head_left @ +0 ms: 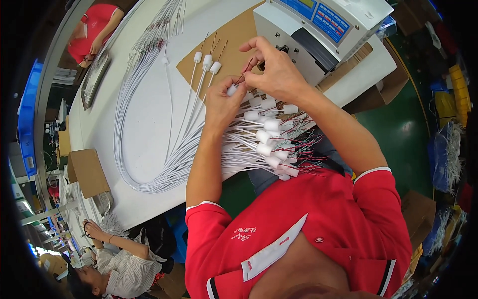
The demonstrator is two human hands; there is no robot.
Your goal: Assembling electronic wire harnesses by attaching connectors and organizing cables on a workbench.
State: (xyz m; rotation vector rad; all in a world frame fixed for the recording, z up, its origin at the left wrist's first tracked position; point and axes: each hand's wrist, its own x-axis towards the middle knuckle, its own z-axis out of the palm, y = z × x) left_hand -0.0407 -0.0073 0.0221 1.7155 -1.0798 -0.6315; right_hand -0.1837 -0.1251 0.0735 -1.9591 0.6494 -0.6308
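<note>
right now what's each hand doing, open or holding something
Left hand: closed on a white capped wire end.
Right hand: fingers pinched on the thin red lead sticking out of that cap.

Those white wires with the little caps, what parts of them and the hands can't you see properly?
- Left hand: palm and fingertips turned away, head view; the grip on the white cap is hidden.
- Right hand: pinches thin wire ends too small to make out.
- White wires: far ends blur toward the picture's upper rim.
- Machine: top cut off.
</note>
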